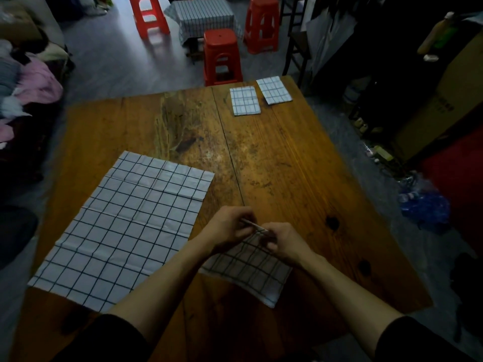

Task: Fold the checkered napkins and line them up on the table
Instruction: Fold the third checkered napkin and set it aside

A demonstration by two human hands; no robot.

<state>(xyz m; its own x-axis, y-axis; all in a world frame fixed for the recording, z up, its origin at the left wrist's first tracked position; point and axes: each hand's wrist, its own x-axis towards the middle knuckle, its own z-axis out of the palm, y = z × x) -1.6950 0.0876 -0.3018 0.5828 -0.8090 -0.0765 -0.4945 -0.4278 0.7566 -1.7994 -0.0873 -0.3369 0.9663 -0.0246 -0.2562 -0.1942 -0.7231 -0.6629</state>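
A partly folded checkered napkin [248, 270] lies near the front of the wooden table [287, 158]. My left hand [230, 226] and my right hand [282, 240] both pinch its far edge, lifted a little off the table. A large unfolded checkered napkin [125, 226] lies flat to the left of my hands. Two folded napkins sit side by side at the far right corner of the table, one [245, 100] nearer the middle and one [274, 90] by the edge.
Three red plastic stools [222, 58] stand beyond the table around a small table draped in checkered cloth [203, 17]. Clothes are piled on the left [34, 79]. Cardboard boxes and a blue plastic bag [426, 205] sit on the floor at the right.
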